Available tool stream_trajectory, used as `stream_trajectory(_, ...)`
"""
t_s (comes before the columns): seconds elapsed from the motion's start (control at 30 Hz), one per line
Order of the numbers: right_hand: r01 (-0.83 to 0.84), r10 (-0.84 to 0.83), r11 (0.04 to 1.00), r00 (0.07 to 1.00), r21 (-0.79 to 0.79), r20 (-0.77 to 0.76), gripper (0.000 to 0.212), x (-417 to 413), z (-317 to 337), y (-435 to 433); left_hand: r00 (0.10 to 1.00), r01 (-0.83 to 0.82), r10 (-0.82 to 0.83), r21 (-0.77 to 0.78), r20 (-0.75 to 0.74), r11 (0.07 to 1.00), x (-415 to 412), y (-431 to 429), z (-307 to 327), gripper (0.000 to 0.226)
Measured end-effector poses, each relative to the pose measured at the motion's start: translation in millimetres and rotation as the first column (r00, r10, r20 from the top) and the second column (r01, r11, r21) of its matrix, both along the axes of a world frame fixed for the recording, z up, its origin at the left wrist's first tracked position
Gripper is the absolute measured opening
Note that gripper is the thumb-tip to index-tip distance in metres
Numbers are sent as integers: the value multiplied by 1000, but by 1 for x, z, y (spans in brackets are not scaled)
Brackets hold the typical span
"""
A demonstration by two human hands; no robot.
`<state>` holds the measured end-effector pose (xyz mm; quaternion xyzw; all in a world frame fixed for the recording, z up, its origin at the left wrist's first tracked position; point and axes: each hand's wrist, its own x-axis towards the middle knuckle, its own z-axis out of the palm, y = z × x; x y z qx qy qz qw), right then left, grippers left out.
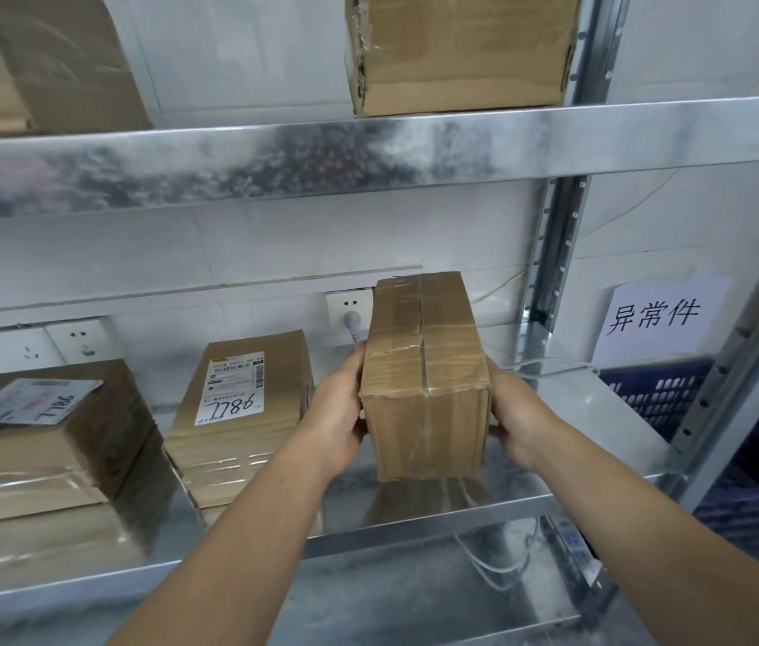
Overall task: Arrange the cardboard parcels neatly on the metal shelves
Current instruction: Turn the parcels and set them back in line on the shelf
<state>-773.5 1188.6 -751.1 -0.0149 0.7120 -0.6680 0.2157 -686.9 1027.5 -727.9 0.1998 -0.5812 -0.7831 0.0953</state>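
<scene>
**Lead:** You have the plain brown taped cardboard parcel (424, 380) held between both hands, end-on to you, over the right part of the middle galvanised metal shelf (601, 412). Its lower edge meets its own reflection, so I judge it is down or just short of down. I cannot tell which.

**Checker:** Your left hand (338, 407) lies along its left side, fingers together and running back, thumb hooked at the near corner. Your right hand (515, 412) mirrors it on the right side. Most of those fingers are hidden behind the box, and only the thumb shows, at the near edge. A grip from both sides lets you square the box without tipping it.

**Lead:** That fits, since the brown parcel with the white pen-marked label (242, 412) stands just to its left, apart from it, with your left hand in the gap. Further left sits a wider brown parcel with a crumpled label (42, 435).

**Checker:** Mind the white wall socket with its grey plug (349, 314) right behind your box. Pushing fully back could press on the plug. I'd line your front face up with the neighbour's instead.

**Lead:** You'd need to slip your left hand out before closing that gap. The taped brown box on the upper shelf (461, 53) is well clear above.
</scene>
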Motion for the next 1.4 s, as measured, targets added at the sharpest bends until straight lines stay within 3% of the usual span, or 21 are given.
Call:
stream_trajectory(0.13, -30, 30, 1000, 999, 2, -22, 30, -3, 9, 2, 1000, -9, 10, -103, 11, 995, -1, -3, 1, 36)
stream_trajectory(0.5, -127, 116, 982, 990, -138, -79, 35, -8, 10, 12, 998, -45, 41, -87, -48, 995, -6, -11, 0, 26)
stream_trajectory(0.77, 16, -37, 961, 997, -275, -74, 17, 2, 15, -3, 1000, -19, 17, -150, -16, 989, -4, -6, -5, 31)
stream_trajectory(1.03, -11, -9, 976, 996, -219, -89, 25, 3, 10, -14, 998, -15, 25, -179, 54, 984, -5, -6, -10, 32)
stream_trajectory(1.23, -110, 104, 991, 991, -72, -83, 28, -2, 11, -7, 998, 42, -26, -295, 58, 955, -2, -18, -7, 46)
stream_trajectory(1.4, -172, 167, 952, 985, -254, -42, 33, -4, 13, 5, 998, -43, 37, -137, -42, 990, 0, -26, -2, 40)
